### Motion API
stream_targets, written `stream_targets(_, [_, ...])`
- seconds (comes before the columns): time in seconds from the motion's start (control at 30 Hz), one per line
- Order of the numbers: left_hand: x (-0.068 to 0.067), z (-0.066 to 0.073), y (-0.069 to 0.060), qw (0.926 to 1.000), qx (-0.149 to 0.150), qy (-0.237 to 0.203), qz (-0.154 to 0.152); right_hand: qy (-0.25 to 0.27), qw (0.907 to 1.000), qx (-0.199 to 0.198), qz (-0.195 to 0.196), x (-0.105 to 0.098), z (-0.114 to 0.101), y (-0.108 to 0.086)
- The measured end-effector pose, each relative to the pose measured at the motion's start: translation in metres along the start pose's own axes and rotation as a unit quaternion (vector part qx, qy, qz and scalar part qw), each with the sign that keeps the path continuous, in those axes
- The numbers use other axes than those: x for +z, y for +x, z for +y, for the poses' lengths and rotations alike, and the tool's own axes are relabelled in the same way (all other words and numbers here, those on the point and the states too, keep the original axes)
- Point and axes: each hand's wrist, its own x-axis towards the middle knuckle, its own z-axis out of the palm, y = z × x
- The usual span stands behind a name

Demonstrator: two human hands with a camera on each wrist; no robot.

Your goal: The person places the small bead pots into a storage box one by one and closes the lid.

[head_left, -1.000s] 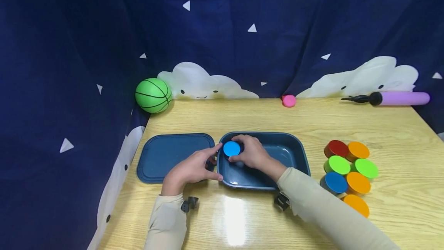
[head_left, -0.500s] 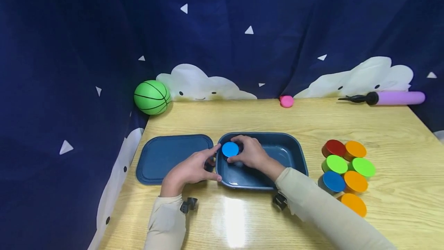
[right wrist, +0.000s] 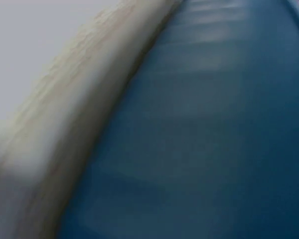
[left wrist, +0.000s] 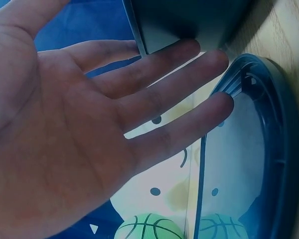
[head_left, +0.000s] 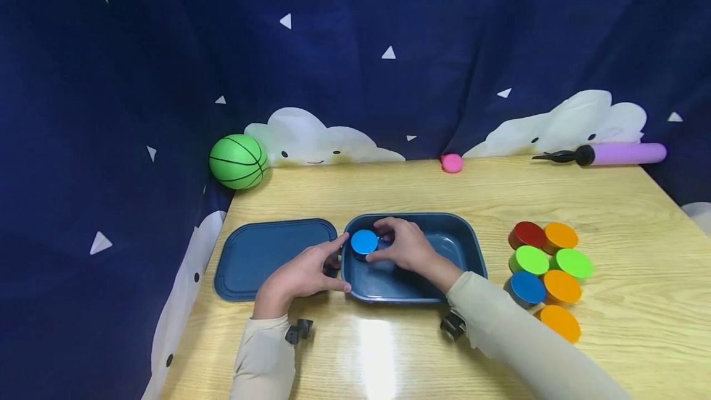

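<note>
A dark blue plastic box [head_left: 378, 292] stands in the middle of the table. In its far left corner sits an upright short cylinder with a bright blue top [head_left: 364, 241]. My right hand [head_left: 410, 248] is inside the box, thumb and index finger spread at the right side of this cylinder; a small gap shows by the index finger, and the thumb tip lies close to the near edge. At the box's left end wall, my left hand [head_left: 302, 275] rests with straight fingers, seen also in the left wrist view. The right wrist view holds mostly blurred blue wall.
Left of the box lies a flat dark blue lid [head_left: 244, 264]. Several red, orange, green and blue cylinders [head_left: 529, 261] are grouped on the right. Along the back are a green ball [head_left: 239, 161], a small pink object [head_left: 452, 163] and a purple pump [head_left: 624, 154].
My right hand has loosened from the blue cylinder and shifted slightly right of it. The cylinder stays in the corner. My left hand keeps its place, while the whole head view shifts slightly.
</note>
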Motion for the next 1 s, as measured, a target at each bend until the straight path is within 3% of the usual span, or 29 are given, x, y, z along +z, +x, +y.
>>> stream_targets(0.33, [0.0,0.0,-0.001,1.0,-0.001,-0.008,0.005,0.093,0.9951,-0.006,0.033,-0.038,0.024,-0.04])
stream_targets(0.47, [0.001,0.0,0.0,1.0,0.003,-0.006,0.004,0.125,0.9912,-0.008,0.044,-0.057,0.035,-0.063])
stream_targets(0.63, [0.001,0.001,0.0,1.0,-0.001,-0.005,0.002,0.156,0.9847,0.022,0.075,-0.079,0.047,-0.099])
stream_targets(0.77, [0.002,0.002,0.0,1.0,-0.008,-0.005,0.002,0.193,0.9723,0.008,0.132,-0.092,0.063,-0.127])
stream_targets(0.87, [0.002,0.002,0.0,0.9999,-0.009,-0.006,0.003,0.249,0.9549,-0.006,0.161,-0.101,0.078,-0.147])
stream_targets(1.0, [0.001,0.003,0.0,1.0,-0.008,-0.004,0.002,0.316,0.9316,0.024,0.178,-0.112,0.098,-0.175])
